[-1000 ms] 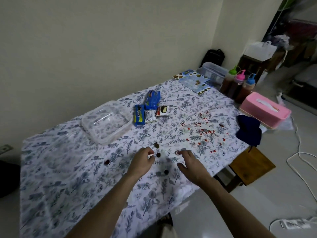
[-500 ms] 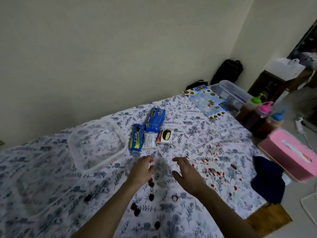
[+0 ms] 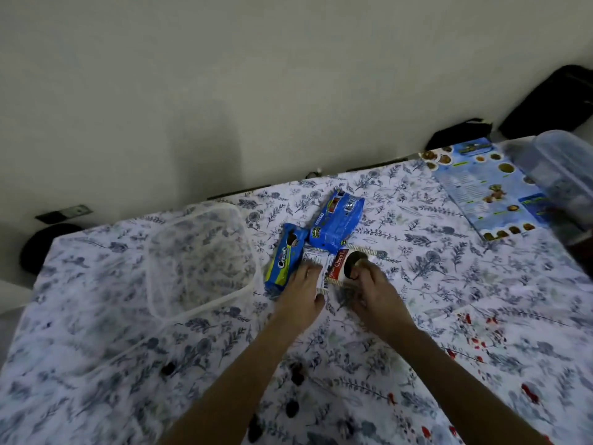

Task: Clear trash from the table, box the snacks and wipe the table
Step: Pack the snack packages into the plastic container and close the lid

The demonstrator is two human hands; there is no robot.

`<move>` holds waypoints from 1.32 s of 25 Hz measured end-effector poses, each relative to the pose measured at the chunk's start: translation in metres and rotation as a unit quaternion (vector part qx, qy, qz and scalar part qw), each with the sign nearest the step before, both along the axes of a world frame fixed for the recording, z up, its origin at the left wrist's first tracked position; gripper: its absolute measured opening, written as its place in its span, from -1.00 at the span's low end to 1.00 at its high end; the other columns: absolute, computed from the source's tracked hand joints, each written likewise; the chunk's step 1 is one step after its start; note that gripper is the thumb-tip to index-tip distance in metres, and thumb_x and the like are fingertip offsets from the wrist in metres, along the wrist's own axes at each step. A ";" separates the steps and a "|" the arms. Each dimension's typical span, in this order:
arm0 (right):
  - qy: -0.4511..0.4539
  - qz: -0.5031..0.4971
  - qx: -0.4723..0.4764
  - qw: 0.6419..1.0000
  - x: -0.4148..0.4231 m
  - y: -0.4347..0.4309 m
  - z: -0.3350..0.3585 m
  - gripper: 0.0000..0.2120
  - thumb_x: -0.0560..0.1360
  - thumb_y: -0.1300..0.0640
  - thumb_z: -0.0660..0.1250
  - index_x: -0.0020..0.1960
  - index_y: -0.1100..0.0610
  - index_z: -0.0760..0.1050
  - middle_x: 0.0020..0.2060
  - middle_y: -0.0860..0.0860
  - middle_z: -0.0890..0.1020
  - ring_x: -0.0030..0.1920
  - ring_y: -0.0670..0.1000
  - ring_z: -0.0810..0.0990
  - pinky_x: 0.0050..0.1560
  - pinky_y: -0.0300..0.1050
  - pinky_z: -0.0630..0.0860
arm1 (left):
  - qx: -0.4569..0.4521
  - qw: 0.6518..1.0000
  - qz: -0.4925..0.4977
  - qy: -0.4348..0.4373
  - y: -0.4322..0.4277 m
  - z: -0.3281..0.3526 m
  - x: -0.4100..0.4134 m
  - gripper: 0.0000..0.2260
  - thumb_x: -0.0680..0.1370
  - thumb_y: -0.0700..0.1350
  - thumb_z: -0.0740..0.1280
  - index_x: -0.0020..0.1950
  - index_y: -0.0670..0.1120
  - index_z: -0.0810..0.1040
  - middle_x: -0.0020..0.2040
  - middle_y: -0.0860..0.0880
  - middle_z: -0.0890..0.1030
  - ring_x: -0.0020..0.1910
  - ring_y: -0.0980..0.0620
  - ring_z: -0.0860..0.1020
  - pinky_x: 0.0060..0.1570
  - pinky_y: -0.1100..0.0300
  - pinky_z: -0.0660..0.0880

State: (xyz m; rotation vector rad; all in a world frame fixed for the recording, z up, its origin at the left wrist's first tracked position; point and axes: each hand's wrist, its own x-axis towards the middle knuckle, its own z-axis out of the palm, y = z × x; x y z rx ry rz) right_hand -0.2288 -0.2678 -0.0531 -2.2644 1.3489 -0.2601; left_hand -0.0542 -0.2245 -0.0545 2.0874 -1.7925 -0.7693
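You are working on the snack-boxing step: both of your hands are reaching into the cluster of packets lying on the floral tablecloth (image 3: 433,284) just right of the clear plastic container (image 3: 199,258). Your left hand (image 3: 303,289) is lying palm down with its fingers spread across the white packet (image 3: 316,263), touching it and brushing the side of the blue Creamo pack (image 3: 284,256); it is looking more pressed flat than closed, and I cannot tell whether it is gripping anything yet. Your right hand (image 3: 373,289) is curling its fingertips onto the red-and-white Choco packet (image 3: 343,263), which seems pinched at its near end, though the blur is keeping me from being sure. The larger blue pack (image 3: 337,224) is lying just behind these, untouched. Both forearms are stretching forward from the near table edge and converging, wrists low over the cloth. The next move, in my judgement, is calling for you to gather these small packets together, lift them and carry them left into the container, which is sitting open and apparently holding nothing. Small dark bits of trash (image 3: 296,374) are lying scattered near your elbows, and red spots (image 3: 478,342) are marking the cloth on the right, so clearing and wiping are looking not yet done.
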 end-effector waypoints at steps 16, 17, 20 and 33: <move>-0.195 -0.054 0.044 0.978 0.005 0.011 -0.018 -0.55 0.58 0.07 0.16 0.46 0.07 0.25 0.39 0.07 0.39 0.37 0.02 0.37 0.35 0.05 0.39 | -0.069 0.966 0.095 0.231 -0.003 -0.009 -0.011 -0.65 0.59 -0.02 0.22 0.39 0.10 0.40 0.40 0.04 0.44 0.38 0.05 0.40 0.37 -0.04 0.40; -0.239 -0.074 0.058 0.966 0.011 0.013 -0.010 -0.56 0.59 0.03 0.12 0.45 0.06 0.27 0.36 0.03 0.43 0.34 -0.04 0.39 0.33 0.01 0.40 | -0.059 0.935 0.140 0.322 0.001 0.002 -0.011 -0.67 0.59 -0.03 0.24 0.36 0.11 0.44 0.36 0.06 0.49 0.34 0.09 0.45 0.33 -0.01 0.44; -0.338 -0.091 0.078 0.933 0.041 0.016 0.021 -0.59 0.60 0.03 0.14 0.44 0.01 0.29 0.33 -0.10 0.45 0.34 -0.16 0.40 0.32 -0.13 0.40 | -0.061 0.850 0.225 0.472 0.014 0.044 0.005 -0.70 0.59 -0.05 0.26 0.32 0.10 0.50 0.28 0.08 0.57 0.26 0.09 0.54 0.25 0.05 0.50; -0.230 0.081 0.082 0.966 0.255 0.042 0.030 -0.52 0.59 -0.04 0.05 0.49 0.02 0.20 0.42 0.04 0.34 0.42 0.03 0.32 0.37 0.05 0.36 | -0.144 0.901 0.357 0.198 0.061 0.052 0.191 -0.67 0.56 -0.09 0.30 0.33 0.02 0.49 0.25 -0.01 0.55 0.14 0.10 0.52 0.00 0.54 0.41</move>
